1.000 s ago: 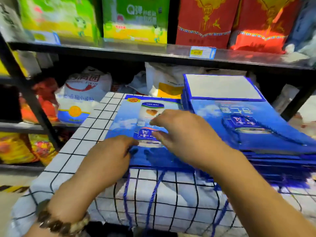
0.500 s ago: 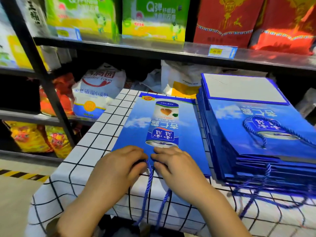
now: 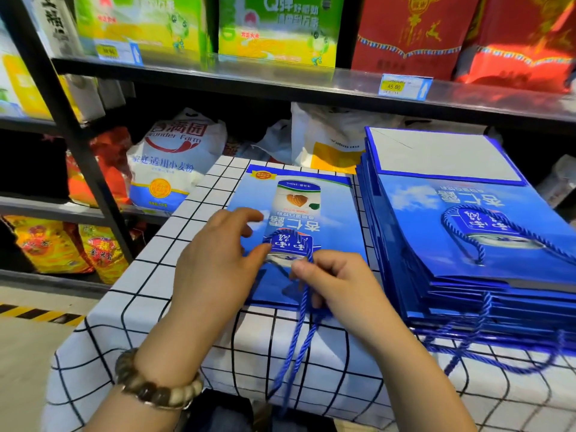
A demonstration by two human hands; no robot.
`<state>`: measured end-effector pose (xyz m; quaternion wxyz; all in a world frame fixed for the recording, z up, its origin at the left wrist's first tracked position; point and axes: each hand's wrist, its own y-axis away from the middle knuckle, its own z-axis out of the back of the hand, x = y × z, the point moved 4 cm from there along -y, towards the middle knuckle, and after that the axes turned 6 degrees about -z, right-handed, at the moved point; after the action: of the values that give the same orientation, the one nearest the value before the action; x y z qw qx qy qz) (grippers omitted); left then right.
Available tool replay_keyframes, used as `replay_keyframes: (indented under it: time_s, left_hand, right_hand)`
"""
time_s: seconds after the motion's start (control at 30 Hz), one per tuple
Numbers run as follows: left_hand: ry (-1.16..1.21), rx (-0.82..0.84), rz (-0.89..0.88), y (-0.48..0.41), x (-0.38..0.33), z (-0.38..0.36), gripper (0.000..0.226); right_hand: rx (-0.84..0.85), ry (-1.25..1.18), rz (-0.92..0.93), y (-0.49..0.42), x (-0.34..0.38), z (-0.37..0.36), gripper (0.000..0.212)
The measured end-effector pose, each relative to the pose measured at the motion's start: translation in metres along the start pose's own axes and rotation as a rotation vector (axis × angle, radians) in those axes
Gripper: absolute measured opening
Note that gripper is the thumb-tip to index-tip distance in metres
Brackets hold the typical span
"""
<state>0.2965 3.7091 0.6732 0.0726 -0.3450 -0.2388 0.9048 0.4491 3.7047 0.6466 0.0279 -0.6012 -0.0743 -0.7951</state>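
At the centre of the frame, a flat blue paper bag (image 3: 335, 219) lies on the checked cloth (image 3: 174, 294). The right hand (image 3: 343, 291) pinches its blue cord handle (image 3: 299, 335). The left hand (image 3: 215, 269), fingers loosely spread, touches the cord's loop with its thumb. A stack of bags (image 3: 467, 244) sits at right.

Both bare forearms reach forward from the lower edge and converge, so the hands sit close together. The left hand (image 3: 218, 269) lies palm down, its fingers loosely bent and apart, its thumb tip touching a blue cord (image 3: 296, 332). The right hand (image 3: 338, 288) is curled, thumb and forefinger pinching that cord.
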Motion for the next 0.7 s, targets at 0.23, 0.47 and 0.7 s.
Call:
replay_keyframes:
  time_s: [0.23, 0.47, 0.7]
  left_hand:
    - [0.274, 0.47, 0.118, 0.032, -0.01, -0.027, 0.018]
    - [0.534, 0.29, 0.257, 0.013, -0.014, -0.025, 0.026]
    - [0.582, 0.278, 0.158, -0.009, -0.032, -0.038, 0.024]
  right_hand:
    - [-0.131, -0.106, -0.013, -0.018, 0.024, 0.013, 0.025]
    - [-0.203, -0.003, 0.003, -0.014, 0.026, 0.024, 0.015]
    - [-0.078, 0.009, -0.02, 0.016, 0.014, 0.022, 0.01]
